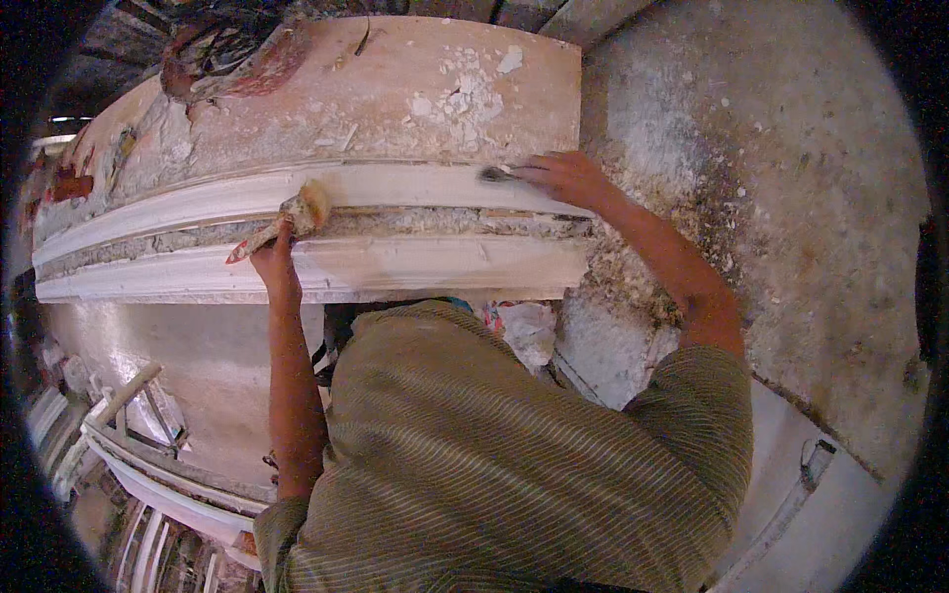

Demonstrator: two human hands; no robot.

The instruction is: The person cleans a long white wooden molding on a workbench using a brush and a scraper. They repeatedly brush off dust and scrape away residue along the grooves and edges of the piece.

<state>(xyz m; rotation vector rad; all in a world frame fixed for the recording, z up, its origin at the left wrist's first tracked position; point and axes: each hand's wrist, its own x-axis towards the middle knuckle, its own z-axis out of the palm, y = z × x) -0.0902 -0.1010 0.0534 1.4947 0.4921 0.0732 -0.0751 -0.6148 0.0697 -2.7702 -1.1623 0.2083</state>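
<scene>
My left hand (277,259) is wrapped round the handle of a wide brush (313,205). Its pale bristles point up and to the right, over the groove between two long white mouldings. My right hand (571,180) is near the right end of the far moulding (415,185), fingers closed and pointing left. A small dark tool (495,175) sticks out from its fingertips against the white surface; blur hides its exact kind. The near moulding (415,265) runs alongside, just in front of my body. Crusty whitish residue fills the strip between them.
Behind the mouldings, the worktable (376,99) carries white flakes (465,94) and a dark, tangled heap (222,49) at the far left. Crumbly debris (717,217) lies on the floor to the right. A white plastic bag (529,331) sits below the near edge.
</scene>
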